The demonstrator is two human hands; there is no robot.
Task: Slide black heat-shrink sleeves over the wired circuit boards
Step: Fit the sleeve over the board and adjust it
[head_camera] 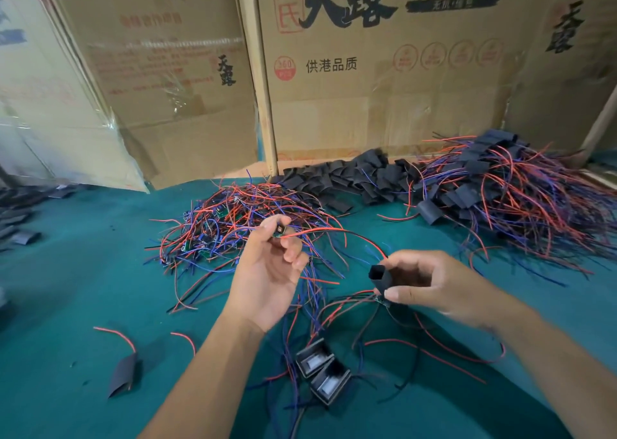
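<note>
My left hand (pixel 268 271) pinches a small wired circuit board (pixel 279 230) between thumb and fingertips above the green table; its red and dark wires arc rightwards. My right hand (pixel 424 281) grips a black heat-shrink sleeve (pixel 380 275) with its open end facing left, and the red wire tip reaches close to that opening. A second small board (pixel 382 301) with wires hangs just under my right thumb. A tangle of bare wired boards (pixel 233 224) lies behind my left hand.
A heap of black sleeves (pixel 350 179) lies at the back, with a pile of sleeved boards (pixel 507 188) to its right. Two black rectangular parts (pixel 322 371) sit near my forearms. A loose sleeve (pixel 123 373) lies front left. Cardboard boxes (pixel 384 71) wall off the rear.
</note>
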